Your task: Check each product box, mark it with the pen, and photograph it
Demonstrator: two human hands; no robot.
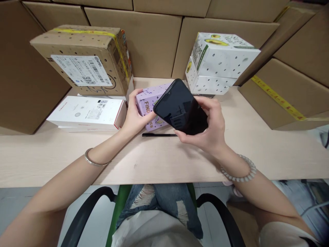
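My left hand is closed round the left end of a small purple box with "FIND" printed on its side. A black smartphone, its screen dark and facing up toward me, is gripped along its right edge by my right hand. The phone is tilted and hides the right part of the purple box; whether the two touch I cannot tell. Below them a black pen lies on the table, its right end hidden by my right hand.
White flat boxes lie stacked at the left, with a labelled brown carton behind them. White avocado-print boxes stand back right. Large cardboard boxes wall the rear of the table; a taped carton stands at the right.
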